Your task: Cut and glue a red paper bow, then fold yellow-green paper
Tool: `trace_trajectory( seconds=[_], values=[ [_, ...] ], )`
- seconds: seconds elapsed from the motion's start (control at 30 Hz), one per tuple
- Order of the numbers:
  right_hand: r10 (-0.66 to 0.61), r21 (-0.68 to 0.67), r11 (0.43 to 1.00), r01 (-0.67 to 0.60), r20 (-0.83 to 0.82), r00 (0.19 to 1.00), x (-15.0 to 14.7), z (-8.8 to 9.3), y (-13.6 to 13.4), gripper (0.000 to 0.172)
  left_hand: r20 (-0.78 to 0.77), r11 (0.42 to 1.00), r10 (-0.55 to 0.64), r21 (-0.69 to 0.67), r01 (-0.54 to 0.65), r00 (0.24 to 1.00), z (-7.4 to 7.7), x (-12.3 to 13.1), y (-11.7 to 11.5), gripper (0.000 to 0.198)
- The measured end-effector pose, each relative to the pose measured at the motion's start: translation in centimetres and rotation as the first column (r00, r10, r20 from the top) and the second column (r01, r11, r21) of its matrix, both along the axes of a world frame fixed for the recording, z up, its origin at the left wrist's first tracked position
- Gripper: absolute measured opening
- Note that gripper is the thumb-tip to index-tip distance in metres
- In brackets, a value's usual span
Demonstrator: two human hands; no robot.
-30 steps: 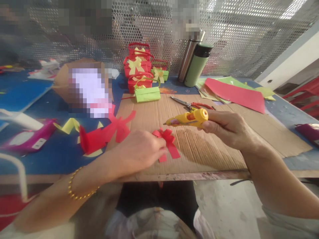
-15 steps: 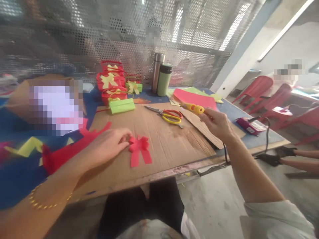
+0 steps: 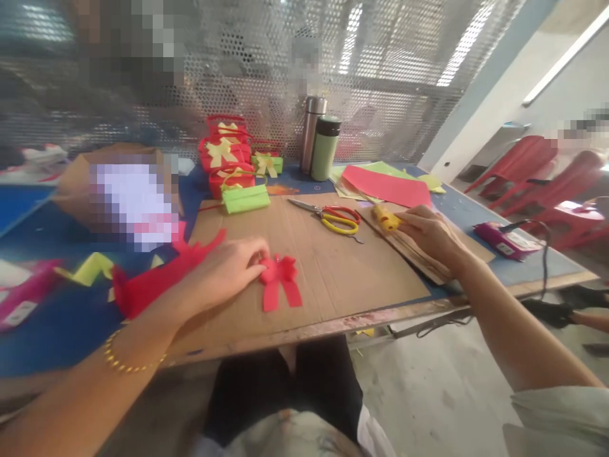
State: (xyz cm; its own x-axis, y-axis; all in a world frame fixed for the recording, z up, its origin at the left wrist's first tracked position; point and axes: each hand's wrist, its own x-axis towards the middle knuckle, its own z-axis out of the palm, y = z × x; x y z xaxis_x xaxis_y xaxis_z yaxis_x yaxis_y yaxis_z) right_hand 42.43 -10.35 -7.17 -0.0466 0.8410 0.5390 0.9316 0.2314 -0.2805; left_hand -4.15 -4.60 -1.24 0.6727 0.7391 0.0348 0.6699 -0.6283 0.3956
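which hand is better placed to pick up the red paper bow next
Probably the left: the left hand has its fingertips right at the edge of the red paper bow on the cardboard, while the right hand is farther off, holding the yellow glue gun.

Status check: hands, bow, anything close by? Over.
Left hand at the red bow's edge; right hand holding yellow glue gun. Bow on cardboard, tails toward wearer. Scissors beyond bow, left of glue gun.
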Motion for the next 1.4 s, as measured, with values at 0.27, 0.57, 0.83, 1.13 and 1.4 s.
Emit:
trace_trajectory(
  seconds=[0.27,0.57,0.83,1.13,1.4],
  values=[
    [-0.005,0.048,0.999,0.001,0.075,0.997,-8.6,5.2,-0.5,0.020,-0.023,1.000,-0.003,-0.002,0.003,1.000,-0.1,0.5,-0.3,0.015],
    [0.340,-0.329,0.866,-0.375,-0.163,0.926,-22.8,4.5,4.3,0.020,-0.053,0.999,-0.026,0.019,0.027,0.998,-0.6,0.4,-0.3,0.018],
    [0.387,-0.385,0.786,-0.484,-0.303,0.871,-23.7,3.8,4.5,0.027,-0.022,0.997,-0.049,0.057,0.050,0.999,-0.6,0.4,-0.6,0.015],
    [0.366,-0.409,0.786,-0.464,-0.296,0.882,-24.5,4.3,3.4,0.026,-0.015,0.993,-0.081,0.090,0.082,0.997,-0.6,0.5,-0.9,0.020],
    [0.343,-0.432,0.777,-0.458,-0.319,0.883,-24.6,3.7,3.2,0.024,-0.040,0.991,-0.083,0.100,0.086,0.996,-1.3,0.3,-0.6,0.020]
  ],
)
